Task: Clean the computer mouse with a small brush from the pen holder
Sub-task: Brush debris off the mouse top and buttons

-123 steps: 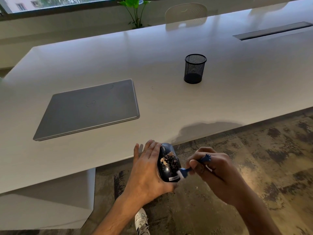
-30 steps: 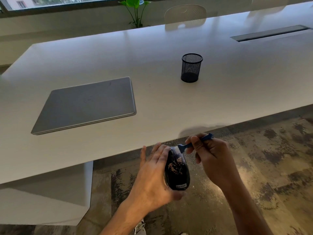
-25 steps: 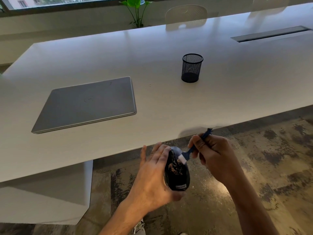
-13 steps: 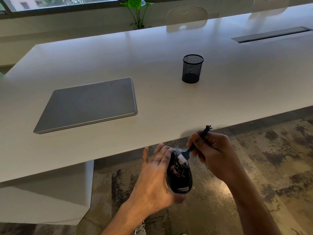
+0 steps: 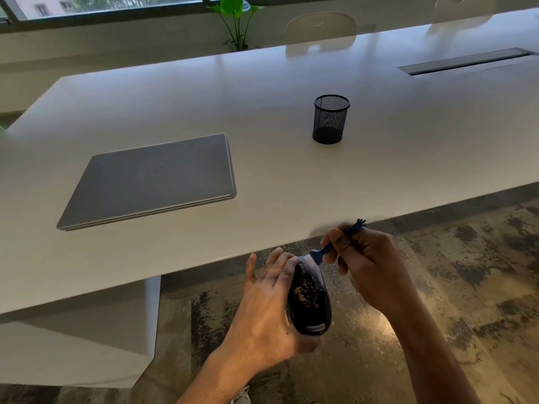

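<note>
Both hands are held out in front of the worktop's near edge, over the floor. His left hand [image 5: 271,310] is wrapped around the side and bottom of a black, rounded plastic computer mouse [image 5: 309,298], gripping it tight with the fingers spread along its left side. The mouse stands on its end, with its top facing us, and it has brown crumbs and specks stuck all over its back. A small label sits at its lower end.

His right hand [image 5: 367,266] is pinched shut on a small dark blue plastic brush [image 5: 332,246]. The brush's pale bristle end touches the top end of the mouse. Its other end sticks out past the knuckles and looks like tiny spikes.

On the long white worktop [image 5: 291,91] stands a round black wire mesh pen holder [image 5: 331,119], well away from the hands. A closed flat grey laptop [image 5: 151,179] lies to the left of it. The floor [image 5: 466,272] below is dark and blotchy.
</note>
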